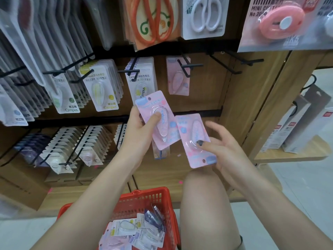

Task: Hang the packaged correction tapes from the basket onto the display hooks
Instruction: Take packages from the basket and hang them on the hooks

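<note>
From the head view, the left hand (138, 127) has its grip closed on a pink pack (157, 120) printed "Campus", thumb on the blister. Just right of that grip, the right hand (218, 147) pinches a second pink pack (195, 139), upside down. Below both, the red basket (158, 197) holds more packs. Hanging yellow packs (100, 87) read "Campus".

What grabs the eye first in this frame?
Two pink correction tape packs at centre: the left hand grips one upright, hang hole on top, while the right hand holds the other upside down, hole at the bottom. Below them sits the red basket with more packs. Above, at upper right of the display, a hook carries a matching pink pack.
</note>
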